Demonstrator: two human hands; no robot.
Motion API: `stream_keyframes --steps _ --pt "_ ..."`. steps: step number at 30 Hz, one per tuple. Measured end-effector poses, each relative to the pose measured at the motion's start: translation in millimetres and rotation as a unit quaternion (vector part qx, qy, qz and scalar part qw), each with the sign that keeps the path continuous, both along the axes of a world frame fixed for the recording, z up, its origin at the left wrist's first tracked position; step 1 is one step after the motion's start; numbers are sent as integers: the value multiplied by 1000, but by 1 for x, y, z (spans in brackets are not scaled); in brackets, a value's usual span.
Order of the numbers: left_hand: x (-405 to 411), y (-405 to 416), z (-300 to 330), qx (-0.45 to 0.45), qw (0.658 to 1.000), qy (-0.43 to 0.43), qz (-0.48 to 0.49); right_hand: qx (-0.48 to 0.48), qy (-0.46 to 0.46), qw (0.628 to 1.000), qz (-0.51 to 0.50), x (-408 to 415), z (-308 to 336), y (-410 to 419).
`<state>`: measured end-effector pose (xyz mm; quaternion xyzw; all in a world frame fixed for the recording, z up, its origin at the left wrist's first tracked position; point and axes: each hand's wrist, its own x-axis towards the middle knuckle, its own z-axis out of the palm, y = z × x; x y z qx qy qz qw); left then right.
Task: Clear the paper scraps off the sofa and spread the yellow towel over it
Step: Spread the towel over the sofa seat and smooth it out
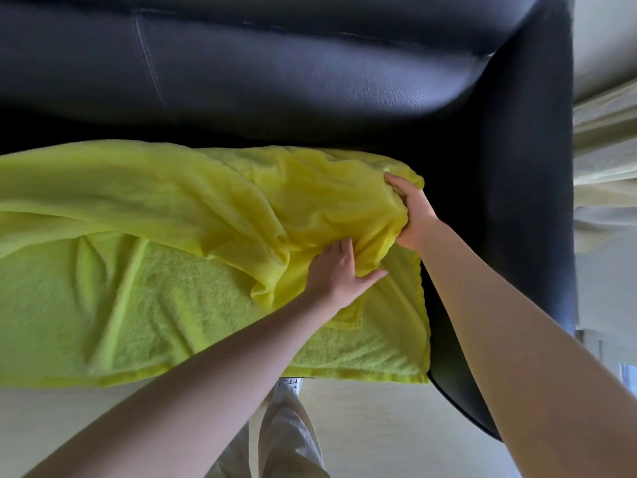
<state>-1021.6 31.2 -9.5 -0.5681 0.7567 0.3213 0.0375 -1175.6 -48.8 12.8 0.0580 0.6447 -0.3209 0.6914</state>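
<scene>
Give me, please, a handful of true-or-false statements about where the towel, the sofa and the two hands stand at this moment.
1. The yellow towel lies on the seat of the dark sofa. True.
2. The towel is spread perfectly flat. False: a bunched fold is heaped along its back part, near the hands.
3. The right hand grips the bunched towel near the armrest. True.
4. The left hand hangs free above the floor. False: it rests on the towel, fingers dug into a fold.
5. Paper scraps litter the visible part of the seat. False: none show in this view.
</scene>
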Motion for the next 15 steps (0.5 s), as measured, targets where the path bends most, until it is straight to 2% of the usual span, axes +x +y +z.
stream_keyframes --steps 2,4,7,9,15 --pt "-12 0 -2 -1 999 -17 33 -4 0 1000 2 -1 0 -1" --pt "-17 3 -7 15 998 -53 34 -16 44 999 -11 -1 -1 -6" --pt "-15 12 -12 20 992 -122 -38 -54 189 979 -51 -15 -6 -20" --pt "-12 21 -15 0 984 -158 -88 -88 244 965 -40 -28 -6 -30" --pt "-5 50 -19 -3 982 -133 -136 -62 360 920 142 -42 -19 -37"
